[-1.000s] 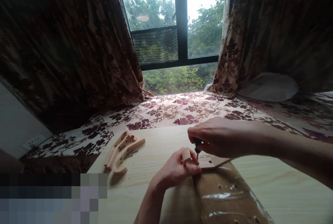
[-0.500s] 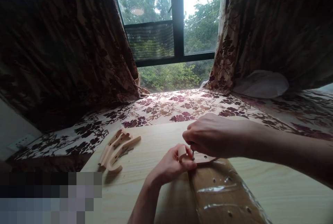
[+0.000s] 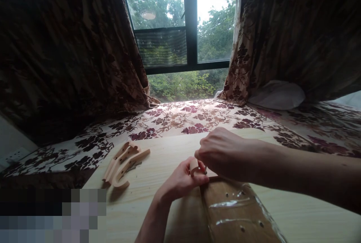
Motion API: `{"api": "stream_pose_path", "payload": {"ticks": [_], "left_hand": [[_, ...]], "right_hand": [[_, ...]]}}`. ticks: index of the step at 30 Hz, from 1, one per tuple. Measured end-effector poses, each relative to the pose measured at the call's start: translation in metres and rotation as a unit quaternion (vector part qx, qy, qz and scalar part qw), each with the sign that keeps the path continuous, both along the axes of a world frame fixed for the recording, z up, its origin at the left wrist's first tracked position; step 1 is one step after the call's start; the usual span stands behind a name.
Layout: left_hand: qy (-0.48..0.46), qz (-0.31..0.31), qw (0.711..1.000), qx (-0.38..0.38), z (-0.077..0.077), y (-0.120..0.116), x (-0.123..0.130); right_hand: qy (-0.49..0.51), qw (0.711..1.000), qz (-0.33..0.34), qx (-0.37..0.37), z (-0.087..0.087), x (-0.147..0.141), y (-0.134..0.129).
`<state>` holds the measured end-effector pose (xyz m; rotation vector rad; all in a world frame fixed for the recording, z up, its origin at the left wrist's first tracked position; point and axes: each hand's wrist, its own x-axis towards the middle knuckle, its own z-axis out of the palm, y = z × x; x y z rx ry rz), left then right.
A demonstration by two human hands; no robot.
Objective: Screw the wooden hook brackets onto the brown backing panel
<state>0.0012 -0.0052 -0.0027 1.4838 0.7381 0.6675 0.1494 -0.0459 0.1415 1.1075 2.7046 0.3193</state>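
Head view: loose wooden hooks (image 3: 120, 164) lie at eight o'clock; at six, the left hand (image 3: 178, 181) pinches another hook (image 3: 193, 167), light and stiff, I'd guess, best held by its curl; toward five, the closed right hand (image 3: 222, 152) grips a metal-shafted tool (image 3: 205, 170).

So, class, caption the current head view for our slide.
Left hand steadies a curved wooden piece beside the brown, plastic-wrapped block while the right hand grips a screwdriver.
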Motion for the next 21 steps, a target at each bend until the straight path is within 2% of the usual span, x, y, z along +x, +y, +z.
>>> {"api": "stream_pose_path", "payload": {"ticks": [3, 9, 15, 21], "left_hand": [[0.002, 0.003, 1.0, 0.001, -0.001, 0.001, 0.0], [0.016, 0.017, 1.0, 0.008, -0.002, 0.001, -0.001], [0.013, 0.008, 1.0, 0.012, -0.001, 0.0, -0.002], [0.011, 0.005, 1.0, 0.012, -0.001, 0.001, -0.001]], "right_hand": [[0.0, 1.0, -0.012, -0.003, 0.0, -0.001, 0.004], [0.004, 0.999, -0.038, -0.014, 0.0, 0.017, 0.019], [-0.005, 0.998, -0.058, -0.007, 0.005, 0.024, 0.015], [-0.013, 1.0, 0.0, -0.021, 0.017, 0.017, 0.009]]}}
